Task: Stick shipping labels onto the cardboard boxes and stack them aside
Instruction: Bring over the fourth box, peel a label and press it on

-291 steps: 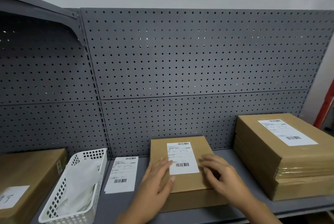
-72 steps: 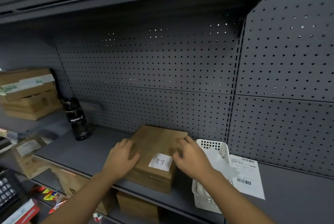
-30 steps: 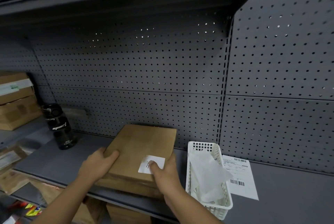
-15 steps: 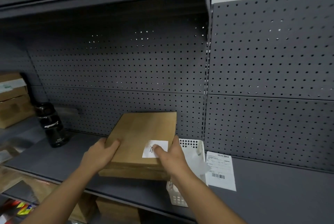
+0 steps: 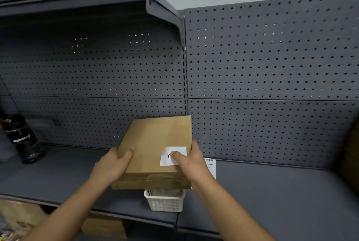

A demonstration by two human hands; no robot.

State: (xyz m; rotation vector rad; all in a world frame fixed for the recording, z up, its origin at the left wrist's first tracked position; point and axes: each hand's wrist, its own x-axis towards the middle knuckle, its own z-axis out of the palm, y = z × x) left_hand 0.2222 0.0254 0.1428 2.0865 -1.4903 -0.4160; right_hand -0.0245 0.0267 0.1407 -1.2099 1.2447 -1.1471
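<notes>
A flat brown cardboard box [image 5: 155,143] hangs in the air above the grey shelf, held by both hands. My left hand [image 5: 110,167] grips its near-left edge. My right hand [image 5: 191,163] grips the near-right corner, thumb pressed on a small white handwritten note [image 5: 167,156] stuck to the top. Beneath the box stands a white plastic basket [image 5: 165,201], mostly hidden. A white shipping label [image 5: 210,167] lies flat on the shelf, showing just right of my right hand.
Grey metal shelf [image 5: 272,192] backed by a perforated panel [image 5: 262,65]. A black sports bottle [image 5: 21,139] stands at the far left. An upper shelf [image 5: 87,1] overhangs the left bay. Brown boxes [image 5: 104,227] sit on the lower level; a brown edge [image 5: 351,159] shows far right.
Both hands lifted the box off the left part of the shelf and carried it rightward; it now hovers over the basket. The view has swung right with it.
</notes>
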